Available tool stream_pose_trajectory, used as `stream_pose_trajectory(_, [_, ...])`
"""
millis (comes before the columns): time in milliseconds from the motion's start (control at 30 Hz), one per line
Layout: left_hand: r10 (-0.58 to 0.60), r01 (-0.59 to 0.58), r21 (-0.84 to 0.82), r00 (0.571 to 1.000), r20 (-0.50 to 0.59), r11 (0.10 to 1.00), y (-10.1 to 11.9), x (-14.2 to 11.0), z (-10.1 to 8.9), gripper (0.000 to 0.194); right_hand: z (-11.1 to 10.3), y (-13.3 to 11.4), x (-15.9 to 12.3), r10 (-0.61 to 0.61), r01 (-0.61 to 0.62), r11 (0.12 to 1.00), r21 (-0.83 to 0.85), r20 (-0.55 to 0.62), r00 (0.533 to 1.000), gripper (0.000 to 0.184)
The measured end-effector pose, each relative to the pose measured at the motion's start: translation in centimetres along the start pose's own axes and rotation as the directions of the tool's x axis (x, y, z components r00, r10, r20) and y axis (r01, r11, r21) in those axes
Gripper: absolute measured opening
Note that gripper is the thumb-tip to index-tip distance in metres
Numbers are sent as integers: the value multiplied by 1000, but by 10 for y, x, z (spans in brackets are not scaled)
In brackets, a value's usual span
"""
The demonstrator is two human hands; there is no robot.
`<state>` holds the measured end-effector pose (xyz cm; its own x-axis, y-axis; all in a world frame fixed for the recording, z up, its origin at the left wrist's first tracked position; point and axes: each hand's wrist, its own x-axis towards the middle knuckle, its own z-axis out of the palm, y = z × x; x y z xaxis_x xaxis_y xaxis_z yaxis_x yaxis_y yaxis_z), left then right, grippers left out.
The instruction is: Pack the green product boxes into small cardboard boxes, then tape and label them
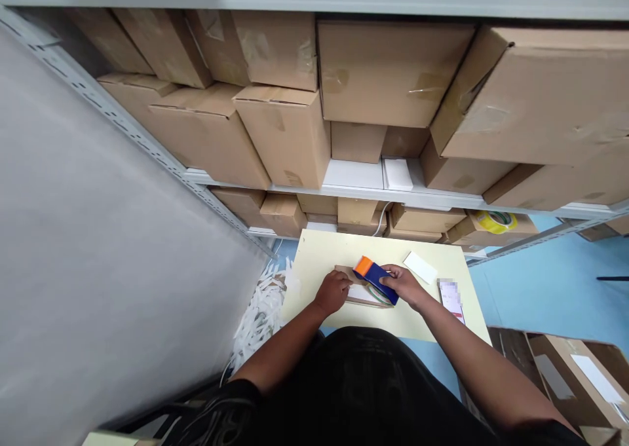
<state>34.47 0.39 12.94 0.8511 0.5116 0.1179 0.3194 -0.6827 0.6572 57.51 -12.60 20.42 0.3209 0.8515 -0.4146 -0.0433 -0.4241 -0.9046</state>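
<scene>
In my right hand (401,283) is a blue and orange tape gun (377,279), its orange end pointing left and a tape roll showing under it. The tape gun is over a small cardboard box (346,273) that has a white patch on top. My left hand (335,291) grips the left end of this box with bent fingers. Box and hands are over a pale yellow table (314,253). Part of the box is hidden beneath the tape gun and my hands; I cannot tell whether the tape touches it.
A white card or small box (420,268) and a phone (451,299) lie to the right on the table. Shelves ahead hold several cardboard boxes (393,73) and a yellow tape roll (496,221). White paper strips (258,308) pile at left; an open carton (574,374) stands at right.
</scene>
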Motion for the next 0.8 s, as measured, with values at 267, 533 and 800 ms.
stream_pose_trajectory(267, [-479,399,-505,878,-31,765,8,0,-28,21,18,13,14,-145,149,944,-294,34,989,33])
stream_pose_trajectory(533, [-598,632,-719,706,380,289,16,16,-27,35,19,14,16,-158,192,878,-438,113,981,41])
stream_pose_trajectory(800, [-666,626,-719,679,310,303,16,11,-13,18,28,-9,0,-137,250,690,-679,217,967,64])
